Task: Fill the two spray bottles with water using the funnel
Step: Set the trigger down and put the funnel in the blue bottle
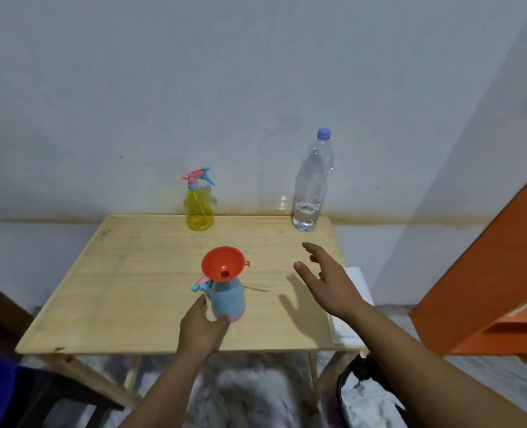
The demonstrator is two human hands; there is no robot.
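A blue spray bottle [229, 299] stands near the middle of the wooden table [132, 273], with a red funnel [223, 263] seated in its neck. Its pink and blue spray head [202, 285] shows beside the neck on the left. My left hand [201, 327] grips the blue bottle low on its body. My right hand [325, 278] hovers open above the table to the right, fingers spread, pointing toward a clear water bottle [312, 183] with a blue cap at the back right; it holds a little water. A yellow spray bottle [199, 208] with its sprayer on stands at the back.
The table stands against a pale wall. A white object [348, 319] lies at the table's right edge. An orange cabinet [487, 288] stands to the right. Below the table are a furry rug [250, 393] and a black-rimmed container [367, 396].
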